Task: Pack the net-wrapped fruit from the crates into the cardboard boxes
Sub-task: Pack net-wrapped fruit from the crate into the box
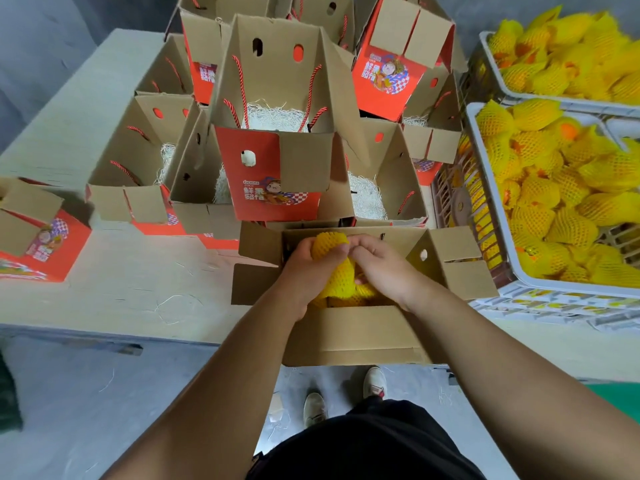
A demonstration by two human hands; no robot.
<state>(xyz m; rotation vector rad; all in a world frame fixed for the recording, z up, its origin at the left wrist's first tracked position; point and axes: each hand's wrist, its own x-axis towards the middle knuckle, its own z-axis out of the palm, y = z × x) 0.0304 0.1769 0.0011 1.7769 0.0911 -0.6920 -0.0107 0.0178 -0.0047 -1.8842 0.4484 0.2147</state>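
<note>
stacked boxes point(273, 174) wall behind, crate point(491, 216) crowding right, table point(114, 282) bare left

Open box point(349, 336): at the table's near edge, flaps spread.
Left hand point(308, 268): grips a net-wrapped fruit point(334, 268) above the open box.
Right hand point(381, 268): fingers curled on the same fruit.
Crates point(485, 188): right of the open box, full of netted fruit.
Empty boxes point(273, 161): stacked behind the open box.

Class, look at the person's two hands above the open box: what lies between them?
In the head view, a yellow net-wrapped fruit lies between the left hand and right hand; both grip it.
</note>
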